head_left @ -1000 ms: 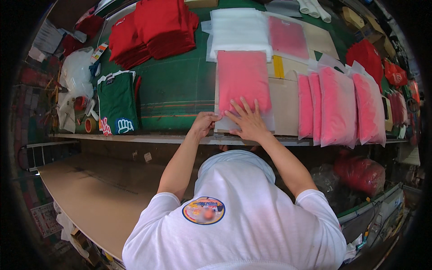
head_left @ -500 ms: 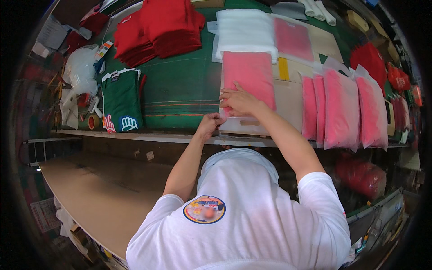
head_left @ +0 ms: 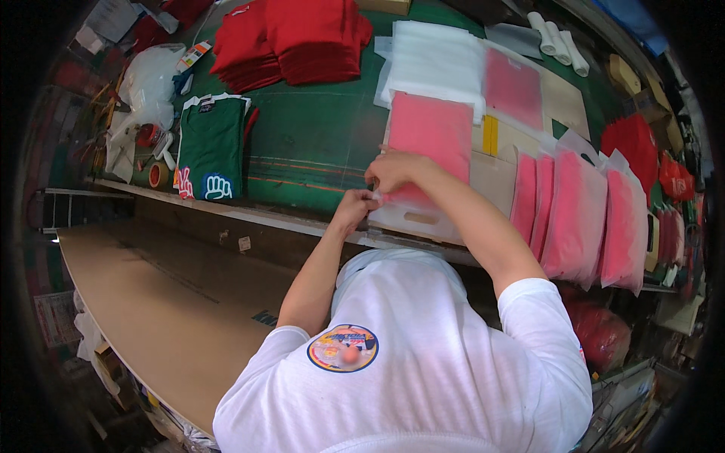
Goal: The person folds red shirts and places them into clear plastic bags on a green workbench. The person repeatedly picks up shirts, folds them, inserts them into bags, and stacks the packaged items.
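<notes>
- The left hand (head_left: 353, 208) pinches the near left corner of a clear plastic bag holding a folded pink garment (head_left: 429, 140), fingers closed on the film at the bag's open end.
- The right hand (head_left: 396, 170) lies on top of the same bag just above the left hand, fingers curled and gripping the flap edge; the two hands nearly touch.
- The bagged pink garment sits on the green worktop (head_left: 317, 143) close to its front edge, just right of the picture's centre, with its open end toward the person.
- At 12 o'clock from the bag lies a stack of empty white bags (head_left: 434, 57), with another flat bagged pink piece (head_left: 515, 87) at 1 o'clock.
- At 3 o'clock a row of filled pink bags (head_left: 578, 215) stands leaning, well packed side by side.
- At 9 o'clock lies a folded green shirt (head_left: 211, 143) with white print; at 11 o'clock are piles of red garments (head_left: 291, 38).
- A tape roll (head_left: 157, 175) sits near the worktop's left end.
- Below the worktop a brown cardboard sheet (head_left: 158, 302) stretches toward 7 o'clock.
</notes>
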The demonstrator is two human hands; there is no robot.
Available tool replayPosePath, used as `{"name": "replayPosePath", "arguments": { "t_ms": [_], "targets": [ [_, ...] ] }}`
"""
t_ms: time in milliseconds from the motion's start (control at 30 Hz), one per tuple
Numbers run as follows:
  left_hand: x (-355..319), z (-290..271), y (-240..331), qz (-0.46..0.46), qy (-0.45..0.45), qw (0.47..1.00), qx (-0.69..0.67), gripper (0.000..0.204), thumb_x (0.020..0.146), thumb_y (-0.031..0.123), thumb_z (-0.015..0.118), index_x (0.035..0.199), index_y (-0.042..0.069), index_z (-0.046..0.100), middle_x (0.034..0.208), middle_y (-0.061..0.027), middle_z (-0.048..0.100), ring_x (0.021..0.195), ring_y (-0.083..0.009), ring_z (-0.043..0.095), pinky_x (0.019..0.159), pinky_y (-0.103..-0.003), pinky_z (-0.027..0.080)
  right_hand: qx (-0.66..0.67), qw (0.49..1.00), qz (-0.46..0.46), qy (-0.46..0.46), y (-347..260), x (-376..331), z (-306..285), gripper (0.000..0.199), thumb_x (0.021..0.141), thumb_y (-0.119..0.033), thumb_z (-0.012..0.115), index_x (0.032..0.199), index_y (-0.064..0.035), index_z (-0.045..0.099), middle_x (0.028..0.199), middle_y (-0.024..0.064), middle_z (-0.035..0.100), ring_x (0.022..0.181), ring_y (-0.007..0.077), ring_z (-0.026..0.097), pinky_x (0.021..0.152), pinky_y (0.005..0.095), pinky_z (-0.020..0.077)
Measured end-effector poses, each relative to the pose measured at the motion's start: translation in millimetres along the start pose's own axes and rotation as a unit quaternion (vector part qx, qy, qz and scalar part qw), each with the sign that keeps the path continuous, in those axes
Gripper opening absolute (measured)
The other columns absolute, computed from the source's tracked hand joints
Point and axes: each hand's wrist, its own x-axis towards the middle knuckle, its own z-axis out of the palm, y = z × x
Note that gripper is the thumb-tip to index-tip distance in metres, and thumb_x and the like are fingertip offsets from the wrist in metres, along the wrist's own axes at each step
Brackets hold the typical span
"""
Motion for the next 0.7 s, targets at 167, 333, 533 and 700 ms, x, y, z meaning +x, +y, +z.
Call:
{"name": "replayPosePath", "arguments": {
  "t_ms": [167, 333, 533, 700],
  "targets": [
    [12.2, -18.1, 15.5, 0.042, 0.093, 0.992, -0.074, 0.01, 0.087, 0.005, 0.074, 0.095, -0.001, 0.073, 0.085, -0.0024, 0.068, 0.077, -0.013, 0.06, 0.07, -0.03, 0.047, 0.026, 0.996, 0.036, 0.073, 6.3, 28.1, -12.2, 0.039, 0.078, -0.021, 0.072, 0.115, -0.0115, 0.075, 0.108, 0.0091, 0.077, 0.111, 0.0313, 0.069, 0.105, 0.0478, 0.0463],
    [14.9, -2.3, 30.4, 0.078, 0.135, 0.963, -0.22, 0.015, 0.09, 0.006, 0.075, 0.102, -0.002, 0.071, 0.092, -0.0053, 0.07, 0.08, -0.0127, 0.062, 0.072, -0.028, 0.049, 0.094, 0.99, 0.046, 0.093, 22.6, 35.5, -26.2, 0.029, 0.08, -0.023, 0.072, 0.106, -0.013, 0.079, 0.109, 0.0088, 0.077, 0.109, 0.0324, 0.07, 0.1, 0.0471, 0.0484],
    [10.9, 16.1, 14.9, 0.105, 0.192, 0.948, -0.232, 0.019, 0.091, 0.003, 0.074, 0.107, -0.005, 0.069, 0.096, -0.008, 0.071, 0.085, -0.0151, 0.066, 0.078, -0.029, 0.053, 0.028, 0.991, 0.03, 0.129, 20.7, 30.6, -0.5, 0.027, 0.081, -0.027, 0.071, 0.103, -0.0148, 0.08, 0.108, 0.0099, 0.077, 0.112, 0.0307, 0.067, 0.101, 0.0488, 0.0434],
    [2.7, 21.9, 22.2, 0.124, 0.213, 0.949, -0.197, 0.029, 0.089, -0.001, 0.074, 0.115, -0.006, 0.063, 0.102, -0.0117, 0.07, 0.089, -0.0191, 0.069, 0.083, -0.031, 0.055, 0.043, 0.991, 0.036, 0.123, 17.5, 24.8, -8.5, 0.022, 0.08, -0.023, 0.069, 0.097, -0.0145, 0.079, 0.102, 0.0116, 0.075, 0.111, 0.031, 0.066, 0.098, 0.0487, 0.0429]
  ]
}}
